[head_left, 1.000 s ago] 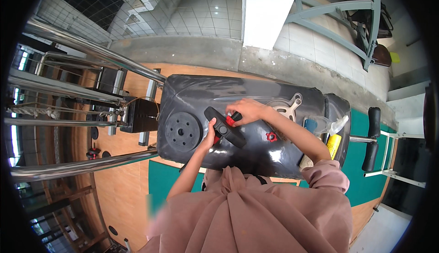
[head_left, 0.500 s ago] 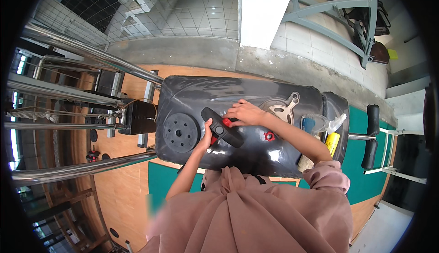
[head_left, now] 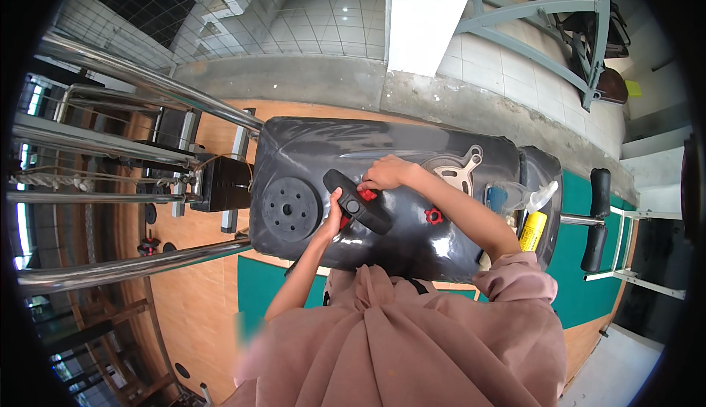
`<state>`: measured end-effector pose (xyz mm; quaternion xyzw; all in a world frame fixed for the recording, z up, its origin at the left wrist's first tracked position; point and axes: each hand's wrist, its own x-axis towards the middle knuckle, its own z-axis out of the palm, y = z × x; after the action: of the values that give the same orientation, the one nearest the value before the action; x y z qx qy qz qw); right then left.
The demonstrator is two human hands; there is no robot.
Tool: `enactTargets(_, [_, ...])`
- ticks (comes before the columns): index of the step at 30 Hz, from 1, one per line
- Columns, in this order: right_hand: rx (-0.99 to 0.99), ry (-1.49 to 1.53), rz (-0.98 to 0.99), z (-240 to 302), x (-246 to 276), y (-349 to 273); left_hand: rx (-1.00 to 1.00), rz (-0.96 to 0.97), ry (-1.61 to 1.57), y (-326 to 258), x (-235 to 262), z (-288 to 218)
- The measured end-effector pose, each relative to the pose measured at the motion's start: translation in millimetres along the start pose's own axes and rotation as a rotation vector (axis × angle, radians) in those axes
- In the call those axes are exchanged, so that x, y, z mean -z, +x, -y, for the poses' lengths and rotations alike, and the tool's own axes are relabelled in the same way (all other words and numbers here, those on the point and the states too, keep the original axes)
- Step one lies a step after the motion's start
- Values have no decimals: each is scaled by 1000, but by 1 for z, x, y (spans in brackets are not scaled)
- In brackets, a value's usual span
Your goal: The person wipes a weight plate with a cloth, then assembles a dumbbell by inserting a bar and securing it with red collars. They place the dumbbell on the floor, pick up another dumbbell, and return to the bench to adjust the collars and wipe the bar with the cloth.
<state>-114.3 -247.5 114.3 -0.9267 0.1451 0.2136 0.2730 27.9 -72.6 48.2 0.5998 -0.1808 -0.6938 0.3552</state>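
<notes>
A black padded bench (head_left: 412, 158) lies across the middle of the view. On it, my left hand (head_left: 332, 221) grips the near end of a short black bar-shaped handle (head_left: 360, 205) with a red part. My right hand (head_left: 384, 173) pinches a red knob (head_left: 367, 194) on that handle from above. A black round weight plate (head_left: 287, 208) lies flat on the bench to the left of my hands. A second red star-shaped knob (head_left: 434, 216) sits on the bench to the right, under my right forearm. A grey metal bracket plate (head_left: 456, 172) lies beyond it.
Chrome bars of a gym machine (head_left: 140, 76) run along the left, with a black weight stack (head_left: 220, 184). A clear spray bottle (head_left: 518, 195) and a yellow can (head_left: 532, 231) stand at the bench's right end. A black padded roller (head_left: 597, 219) sits over green flooring.
Both hands have stayed on the black handle; it has shifted slightly and my right fingers have moved onto the red knob at its middle.
</notes>
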Motion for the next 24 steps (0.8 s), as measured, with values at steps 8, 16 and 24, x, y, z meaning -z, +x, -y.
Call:
enactTargets(8, [28, 30, 38, -13, -6, 4, -195, 279, 525, -13, 30, -10])
enactTargets(16, [0, 57, 13, -13, -9, -2, -318, -148, 947, -19, 1, -4])
enactTargets(24, [-80, 163, 302, -31, -8, 9, -268, -247, 1064, -25, -20, 1])
